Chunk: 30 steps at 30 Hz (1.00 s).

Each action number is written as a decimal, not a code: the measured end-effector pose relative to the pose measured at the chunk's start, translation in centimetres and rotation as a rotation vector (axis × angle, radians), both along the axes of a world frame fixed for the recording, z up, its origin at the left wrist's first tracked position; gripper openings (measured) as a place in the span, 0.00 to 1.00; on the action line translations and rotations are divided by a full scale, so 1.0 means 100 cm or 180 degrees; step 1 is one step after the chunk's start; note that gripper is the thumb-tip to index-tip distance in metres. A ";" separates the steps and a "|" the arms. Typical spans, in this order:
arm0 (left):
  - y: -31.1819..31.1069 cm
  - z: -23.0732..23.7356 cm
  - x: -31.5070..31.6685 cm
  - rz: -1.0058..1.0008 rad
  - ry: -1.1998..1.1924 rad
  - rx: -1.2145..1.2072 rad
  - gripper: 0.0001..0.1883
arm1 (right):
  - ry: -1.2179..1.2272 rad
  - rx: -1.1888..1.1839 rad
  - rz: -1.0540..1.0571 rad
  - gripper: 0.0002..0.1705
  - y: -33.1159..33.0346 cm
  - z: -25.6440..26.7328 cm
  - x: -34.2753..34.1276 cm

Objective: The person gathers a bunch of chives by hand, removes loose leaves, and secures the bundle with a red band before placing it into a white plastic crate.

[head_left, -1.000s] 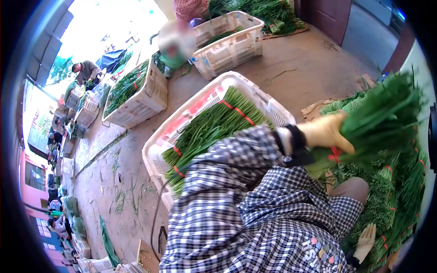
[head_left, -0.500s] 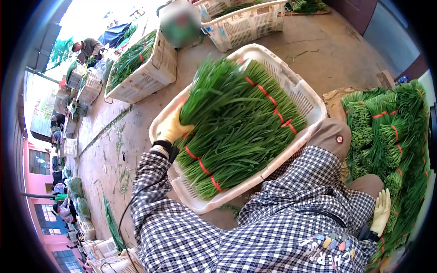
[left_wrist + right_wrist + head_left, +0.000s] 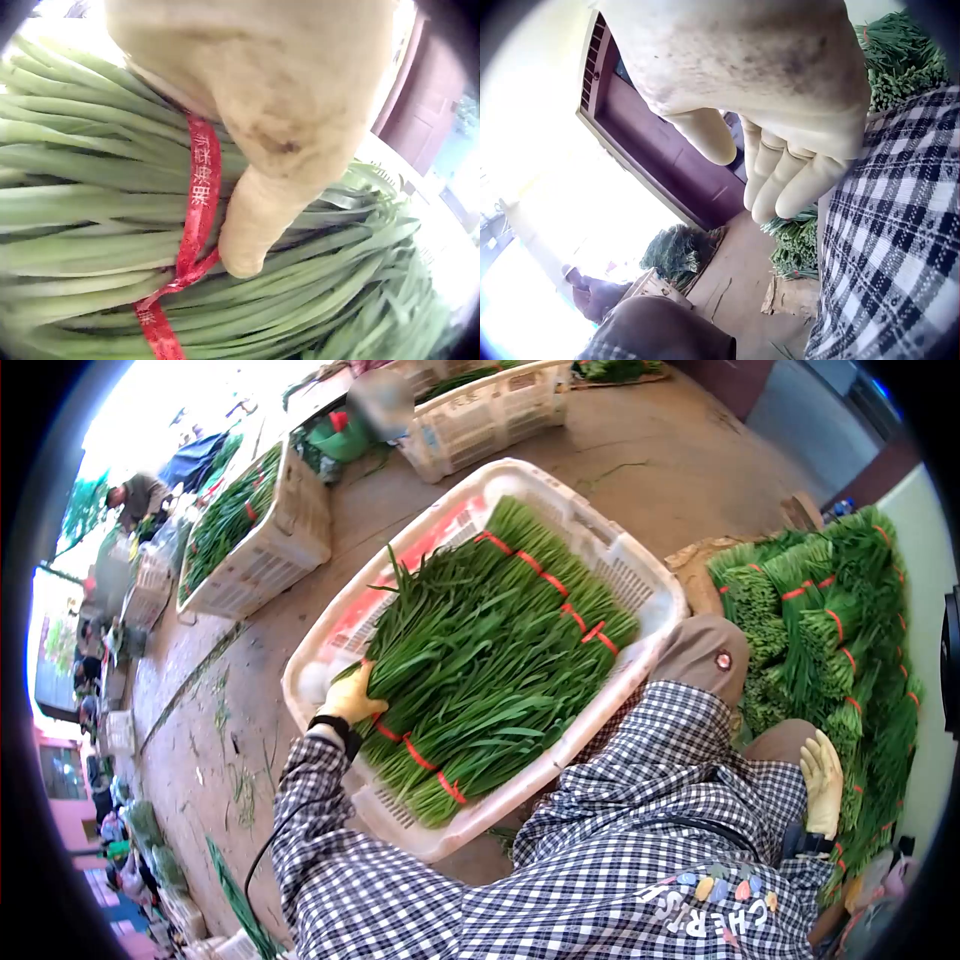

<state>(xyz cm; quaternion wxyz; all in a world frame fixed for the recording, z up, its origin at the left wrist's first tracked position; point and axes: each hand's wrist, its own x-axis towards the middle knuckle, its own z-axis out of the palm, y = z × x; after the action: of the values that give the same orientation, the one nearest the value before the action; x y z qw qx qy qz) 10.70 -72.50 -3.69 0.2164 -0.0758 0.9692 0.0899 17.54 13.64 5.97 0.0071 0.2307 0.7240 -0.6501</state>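
Note:
My gloved left hand point(image 3: 350, 695) grips a bundle of garlic chives point(image 3: 97, 225) at the left side of a white plastic crate point(image 3: 310, 660). Its thumb lies over the stems beside a printed red tie point(image 3: 201, 176); the other fingers are mostly hidden. The bundle lies among other tied chives point(image 3: 480, 650) in the crate, their leaves meeting in the middle. In a pale glove too, my right hand point(image 3: 822, 785) holds nothing, its fingers fairly straight. It is beside my knee, near the chive pile on the right; the right wrist view shows the hand point(image 3: 742, 97) palm side.
Several red-tied chive bundles point(image 3: 800, 620) are stacked along the right wall. Another filled crate point(image 3: 290, 530) stands at the back left, and a further crate point(image 3: 490, 425) behind mine. A green bucket point(image 3: 342, 440) sits between them. A person point(image 3: 140, 498) bends over at the far left.
My left hand first held a bundle over the right-hand pile, then carried it left across to the crate. It now lies lower there, still in the hand. The right hand stays beside the knee.

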 end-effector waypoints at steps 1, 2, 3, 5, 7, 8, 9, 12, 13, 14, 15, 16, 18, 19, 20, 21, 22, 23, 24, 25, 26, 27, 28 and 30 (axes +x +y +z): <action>0.002 0.000 0.000 -0.0019 -0.0094 -0.0052 0.54 | 0.0019 0.0031 -0.0065 0.34 0.001 0.001 0.000; -0.007 -0.013 0.001 0.0122 -0.0073 -0.0049 0.55 | 0.0034 0.0079 -0.0020 0.35 -0.001 0.001 0.000; -0.016 -0.032 -0.002 0.0250 -0.0055 -0.0058 0.56 | 0.0045 0.0114 0.0012 0.37 -0.004 0.001 0.001; -0.020 -0.045 -0.023 0.0347 -0.0528 -0.0198 0.58 | 0.0156 0.0111 -0.0076 0.36 -0.011 0.002 0.002; 0.003 -0.016 -0.043 0.0549 -0.1175 -0.0355 0.60 | 0.0014 0.0212 0.0012 0.34 -0.013 0.004 0.003; 0.017 -0.004 -0.049 0.0405 -0.1270 -0.0677 0.63 | 0.0023 0.0246 -0.0021 0.33 -0.016 0.008 0.004; 0.022 0.002 -0.055 0.0259 -0.1358 -0.0998 0.65 | 0.0038 0.0226 -0.0061 0.33 -0.015 0.010 0.005; 0.013 -0.012 -0.068 0.0525 -0.0217 0.0160 0.70 | -0.0065 0.0297 -0.0105 0.30 -0.012 0.021 0.006; 0.012 -0.027 -0.073 0.0794 0.0557 0.1032 0.69 | -0.0091 0.0333 -0.0141 0.30 -0.012 0.021 0.004; 0.025 -0.025 -0.080 0.0510 0.0895 0.0821 0.65 | -0.0001 0.0185 -0.0125 0.28 -0.009 0.020 0.001; 0.045 -0.021 -0.096 0.0184 0.1260 0.0659 0.62 | 0.0119 0.0073 -0.0158 0.26 -0.002 0.022 -0.001; 0.065 -0.027 -0.103 -0.0158 0.1422 0.0384 0.57 | 0.0190 0.0121 -0.0105 0.25 -0.007 0.030 -0.004; 0.099 -0.092 -0.106 -0.0059 0.0622 -0.0687 0.55 | 0.0158 0.0323 -0.0148 0.23 -0.019 0.042 -0.012; 0.115 -0.114 -0.107 -0.0081 0.0336 -0.1442 0.55 | 0.0048 0.0449 -0.0181 0.22 -0.020 0.046 -0.013; 0.121 -0.126 -0.108 0.0006 0.0491 -0.1519 0.57 | 0.0007 0.0489 -0.0261 0.22 -0.019 0.048 -0.011; 0.123 -0.118 -0.113 0.0078 0.0295 -0.1489 0.58 | -0.0024 0.0497 -0.0284 0.21 -0.017 0.048 -0.009; 0.111 -0.124 -0.114 0.0056 0.0341 -0.1461 0.58 | -0.0049 0.0524 -0.0318 0.21 -0.017 0.050 -0.006; 0.102 -0.118 -0.115 0.0029 0.0267 -0.1284 0.58 | -0.0056 0.0535 -0.0351 0.21 -0.011 0.049 0.000; 0.101 -0.106 -0.119 -0.0021 0.0123 -0.1297 0.58 | 0.0003 0.0415 -0.0437 0.21 0.003 0.040 0.010; 0.101 -0.097 -0.126 0.0007 -0.0053 -0.1331 0.59 | 0.0059 0.0423 -0.0575 0.21 0.017 0.030 0.022; 0.099 -0.091 -0.136 0.0047 -0.0219 -0.1418 0.59 | 0.0042 0.0396 -0.0746 0.22 0.032 0.021 0.034; 0.110 -0.073 -0.145 0.0052 -0.0373 -0.1552 0.58 | 0.0005 0.0367 -0.0928 0.22 0.045 0.015 0.048; 0.153 -0.031 -0.148 0.0101 -0.0423 -0.1917 0.57 | -0.0002 0.0297 -0.1148 0.22 0.057 0.014 0.061; 0.184 0.001 -0.158 0.0093 0.0410 -0.2063 0.48 | -0.0068 0.0415 -0.1346 0.22 0.088 0.011 0.084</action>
<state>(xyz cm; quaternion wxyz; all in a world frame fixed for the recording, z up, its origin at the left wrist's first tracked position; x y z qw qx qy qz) -5.13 -54.12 -3.64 0.1179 -0.1488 0.9579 -0.2154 25.91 22.39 7.03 -0.1367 0.3842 0.6999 -0.5864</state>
